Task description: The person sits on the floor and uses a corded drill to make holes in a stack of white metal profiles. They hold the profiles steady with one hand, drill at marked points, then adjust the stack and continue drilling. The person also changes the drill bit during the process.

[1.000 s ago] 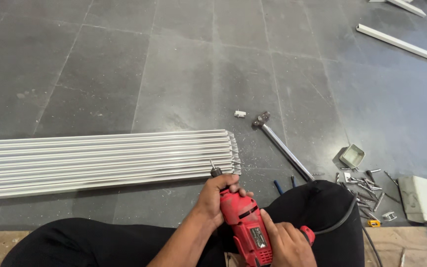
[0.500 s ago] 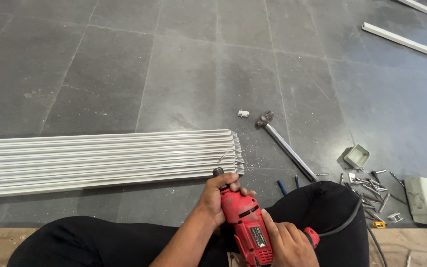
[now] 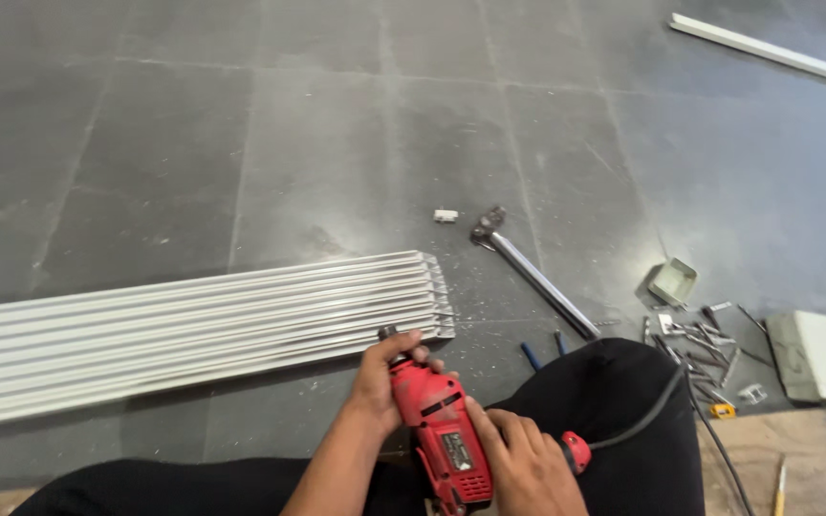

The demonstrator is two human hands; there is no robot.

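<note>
While held low over the lap, red corded drill [image 3: 437, 435] clamped in both hands: left hand [image 3: 384, 377] wrapped around the front near the chuck, grip pressed together on the nose; right hand [image 3: 518, 459] closed over the rear body, grip tight on the handle end. Chuck tip pointing toward the near edge of the bundle of white ribbed strips [image 3: 193, 320] lying flat on the grey tiled floor [image 3: 289, 143], close to it but apparently not touching. Likely risk: bit skating off the smooth strip edge, since nothing pins the bundle down; also left fingers [image 3: 403, 344] sitting very near the spinning part. Cord trailing across the black-trousered knee [image 3: 614, 401], liable to snag. Hammer [image 3: 528, 272] just beyond the bundle's end, scattered screws and fittings [image 3: 700, 344] further right, well apart from both hands.
</note>
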